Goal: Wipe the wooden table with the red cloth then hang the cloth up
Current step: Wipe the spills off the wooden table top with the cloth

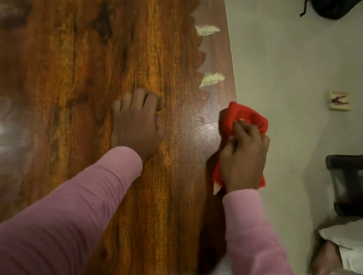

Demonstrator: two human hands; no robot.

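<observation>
The right hand [242,156] grips the bunched red cloth [243,120] at the table's [71,52] right edge, fingers curled round it; cloth shows beyond the fingertips and under the wrist. The left hand [137,123] rests flat on the table just left of it, fingers relaxed, holding nothing. Beyond the cloth, 2 pale chipped patches [212,80] mark the tabletop.

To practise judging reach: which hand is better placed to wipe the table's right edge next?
Right hand: it grips the red cloth at the right edge of the wooden table. The left hand rests on it, empty.
</observation>
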